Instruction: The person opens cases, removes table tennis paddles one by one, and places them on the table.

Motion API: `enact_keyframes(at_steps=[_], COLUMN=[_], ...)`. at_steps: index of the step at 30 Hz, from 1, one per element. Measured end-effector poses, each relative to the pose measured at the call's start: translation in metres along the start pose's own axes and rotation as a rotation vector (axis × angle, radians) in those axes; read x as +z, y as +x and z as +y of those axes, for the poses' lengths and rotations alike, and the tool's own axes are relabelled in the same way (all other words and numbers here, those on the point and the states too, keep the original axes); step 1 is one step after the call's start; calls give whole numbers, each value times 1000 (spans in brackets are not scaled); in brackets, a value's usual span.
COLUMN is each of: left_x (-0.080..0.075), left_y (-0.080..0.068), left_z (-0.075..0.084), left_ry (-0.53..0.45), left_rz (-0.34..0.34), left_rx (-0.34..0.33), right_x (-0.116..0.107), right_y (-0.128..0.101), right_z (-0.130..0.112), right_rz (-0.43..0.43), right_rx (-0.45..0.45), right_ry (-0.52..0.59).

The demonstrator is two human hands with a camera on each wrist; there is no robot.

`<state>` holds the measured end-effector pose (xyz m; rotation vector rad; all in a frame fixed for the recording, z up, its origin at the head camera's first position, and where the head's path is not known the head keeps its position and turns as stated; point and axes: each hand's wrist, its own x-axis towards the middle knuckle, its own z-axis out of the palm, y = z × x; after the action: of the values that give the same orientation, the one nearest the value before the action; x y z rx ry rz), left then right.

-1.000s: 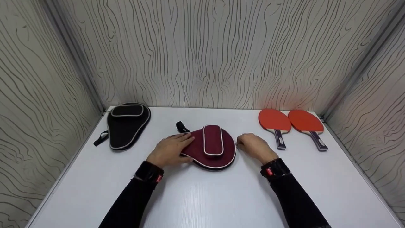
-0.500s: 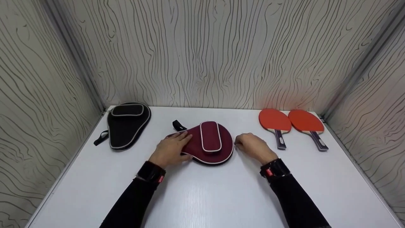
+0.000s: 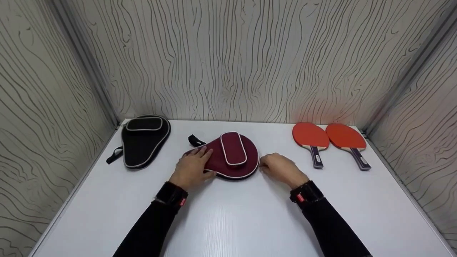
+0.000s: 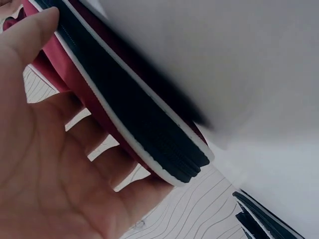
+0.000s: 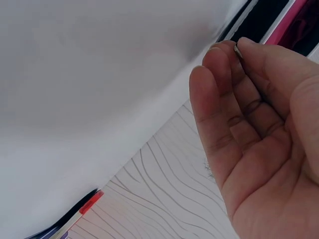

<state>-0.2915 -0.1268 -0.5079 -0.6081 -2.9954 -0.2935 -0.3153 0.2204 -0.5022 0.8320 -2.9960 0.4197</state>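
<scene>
Maroon fabric with white piping marks the paddle case (image 3: 228,157), which lies flat near the middle of the table (image 3: 228,221), a little toward the far edge. Over the past second it has slid away from the person and turned slightly, its strap end swinging toward the far left corner. The left hand (image 3: 192,167) rests on the case's near-left part, fingers spread flat over the cloth and thumb along the zipped edge, pressing rather than gripping. The right hand (image 3: 280,168) sits at the case's right rim with fingers curled; the right wrist view shows thumb and fingertips pinching something small and metallic, probably the zipper pull (image 5: 238,51). My judgement is that the shift lined the zip up for pulling. A black case (image 3: 142,141) lies by the far left corner, two red paddles (image 3: 328,141) by the far right corner, all untouched.
</scene>
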Motion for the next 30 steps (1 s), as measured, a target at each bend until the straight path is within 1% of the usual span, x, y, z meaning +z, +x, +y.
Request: enact_keyframes(at_steps=[3,7,11,20,23,27,30], left_x=[1,1,1,0,0,-2,-4], left_y=[0,0,0,2,1,0,-1], left_z=[0,1,0,0,2,6,9], left_ry=[8,15,15,12,32,67,67], left_rz=[6,3,2,-6,-14,-17,-24], left_rx=[-3,-7,-8,-2,-6,-3,4], right_x=[-1,-2,-2,2,4,5,4], right_y=[-1,-2,-4,-6,-5,-4,-4], right_z=[-6,-14,-21,-41,-45,-44,-39], right_rz=[-31,-66,-82,-113,-106,-55,-19], right_rx=[2,-11,-36,-85,-87,-57,-36], right_ry=[23,23,17,48,34,-5,-24])
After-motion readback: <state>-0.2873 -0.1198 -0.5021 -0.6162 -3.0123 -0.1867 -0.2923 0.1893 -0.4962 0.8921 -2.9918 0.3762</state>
